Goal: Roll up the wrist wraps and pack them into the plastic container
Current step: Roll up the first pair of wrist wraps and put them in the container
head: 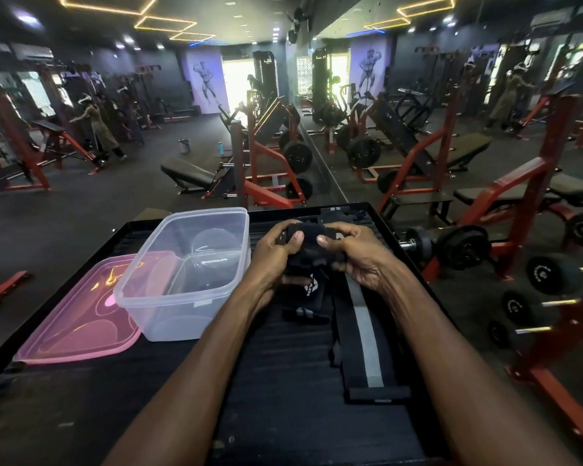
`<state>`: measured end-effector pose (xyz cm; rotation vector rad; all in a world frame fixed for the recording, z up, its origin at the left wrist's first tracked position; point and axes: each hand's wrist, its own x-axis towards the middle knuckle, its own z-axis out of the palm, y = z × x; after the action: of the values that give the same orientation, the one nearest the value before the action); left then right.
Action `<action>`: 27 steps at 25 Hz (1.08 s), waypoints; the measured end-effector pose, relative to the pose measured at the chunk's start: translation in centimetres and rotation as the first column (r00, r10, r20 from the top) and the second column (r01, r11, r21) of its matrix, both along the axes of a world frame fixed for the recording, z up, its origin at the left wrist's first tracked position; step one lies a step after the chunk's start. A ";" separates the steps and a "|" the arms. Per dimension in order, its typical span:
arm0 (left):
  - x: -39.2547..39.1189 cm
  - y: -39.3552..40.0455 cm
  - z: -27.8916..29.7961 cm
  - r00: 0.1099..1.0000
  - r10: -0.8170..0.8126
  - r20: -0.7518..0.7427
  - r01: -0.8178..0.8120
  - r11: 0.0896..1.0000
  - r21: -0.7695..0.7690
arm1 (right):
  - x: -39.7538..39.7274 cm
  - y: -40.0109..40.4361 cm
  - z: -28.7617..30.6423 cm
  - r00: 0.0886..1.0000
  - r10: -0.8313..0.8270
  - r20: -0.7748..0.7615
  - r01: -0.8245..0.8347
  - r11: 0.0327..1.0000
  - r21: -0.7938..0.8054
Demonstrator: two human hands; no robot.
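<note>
Gym room, mirrored wall; black surface [283, 381] bearing clear plastic container [169, 317], pink lid [78, 327]; left hand [276, 253] and right hand [357, 253] each curl their grip round black wrist wrap [308, 230].

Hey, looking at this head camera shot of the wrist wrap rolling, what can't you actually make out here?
- Head view: how far the black wrist wrap is rolled; the left hand and right hand cover it.
- The white logo below the hands: too small and folded to read.
- What lies inside the plastic container: reflections blur its clear walls.
- The striped wrap's far end: hidden under the right hand.
</note>
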<state>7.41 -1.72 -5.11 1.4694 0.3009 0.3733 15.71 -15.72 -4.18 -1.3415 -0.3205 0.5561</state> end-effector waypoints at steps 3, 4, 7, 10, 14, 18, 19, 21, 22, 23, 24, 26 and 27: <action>-0.3 -0.5 0.6 0.998 -0.016 -0.067 0.012 0.998 -0.055 | -0.2 0.3 0.2 0.999 -0.044 0.019 0.043 0.999 0.031; -0.2 -0.5 0.5 0.997 -0.012 -0.071 0.008 0.999 -0.048 | -0.3 0.2 0.3 0.999 -0.043 0.020 0.042 0.998 0.053; -0.3 -0.3 0.4 0.998 -0.008 -0.056 0.007 1.000 -0.012 | -0.5 -0.1 0.6 1.000 -0.013 0.005 0.013 0.996 0.092; -0.5 -0.1 0.2 1.000 0.015 -0.007 -0.015 1.000 0.017 | -0.4 -0.2 0.6 0.999 0.050 -0.006 -0.049 0.991 0.122; -0.6 -0.3 0.2 1.000 -0.010 0.003 0.010 0.999 0.053 | -0.2 0.2 0.3 1.000 -0.004 0.012 0.002 0.991 0.135; -0.5 -0.4 0.4 1.000 -0.028 -0.009 0.028 0.999 -0.026 | -0.1 0.2 0.2 0.997 -0.030 0.076 0.015 0.981 0.192; -0.4 -0.4 0.3 1.000 -0.007 -0.008 0.007 1.000 -0.020 | -0.1 0.2 0.1 0.996 -0.019 0.087 0.001 0.980 0.198; -0.4 -0.4 0.2 1.000 0.025 0.017 -0.025 1.000 -0.009 | -0.1 0.3 0.0 0.998 0.013 0.063 -0.026 0.978 0.209; -0.3 -0.4 0.1 0.999 0.030 0.029 -0.029 1.000 -0.011 | -0.1 0.4 0.1 0.999 0.027 0.040 -0.035 0.978 0.208; -0.3 -0.4 0.0 0.999 0.032 0.038 -0.032 0.999 -0.018 | -0.2 0.4 0.1 0.999 0.035 0.024 -0.039 0.980 0.197; -0.4 -0.3 0.0 0.998 0.036 0.043 -0.035 0.999 -0.022 | -0.2 0.4 0.1 0.999 0.031 0.020 -0.035 0.982 0.184; -0.5 -0.3 0.1 0.999 0.031 0.030 -0.030 0.999 -0.032 | -0.1 0.4 0.2 0.999 -0.008 0.049 -0.001 0.985 0.171; -0.5 -0.3 0.2 1.000 0.022 0.019 -0.022 0.999 -0.035 | -0.1 0.4 0.2 0.997 -0.029 0.070 0.016 0.985 0.173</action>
<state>6.95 -2.00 -4.93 1.4289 0.3066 0.3981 15.60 -15.32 -4.00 -1.1983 -0.4029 0.4513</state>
